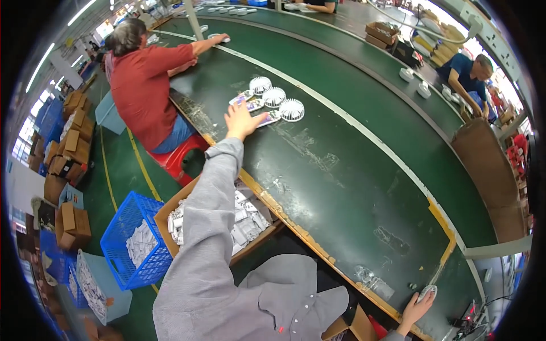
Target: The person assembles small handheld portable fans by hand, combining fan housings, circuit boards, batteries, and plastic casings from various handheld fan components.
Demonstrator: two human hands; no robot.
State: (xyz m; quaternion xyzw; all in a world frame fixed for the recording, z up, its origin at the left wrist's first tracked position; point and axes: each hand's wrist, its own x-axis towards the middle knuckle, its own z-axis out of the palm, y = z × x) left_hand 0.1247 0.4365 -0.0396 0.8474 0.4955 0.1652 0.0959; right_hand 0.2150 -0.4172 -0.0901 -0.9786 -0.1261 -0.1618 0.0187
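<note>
My left hand [242,120] is stretched far out over the green worktop [341,187]. Its fingers are spread at the handle ends of several white handheld fans lying side by side. These have round ribbed heads, among them one fan head [292,110], and purple-marked handles. Whether the fingertips press on a handle is hard to see. Low on the right, my right hand [418,310] is closed round a white ribbed fan [428,292] close to the worktop; the hand hides most of its lower part.
A cardboard box of white parts [250,221] stands against the worktop's near edge, beside a blue crate [133,244]. A co-worker in red [142,85] sits at far left, another [469,79] across the green conveyor belt [398,108]. Cables [472,318] lie at lower right.
</note>
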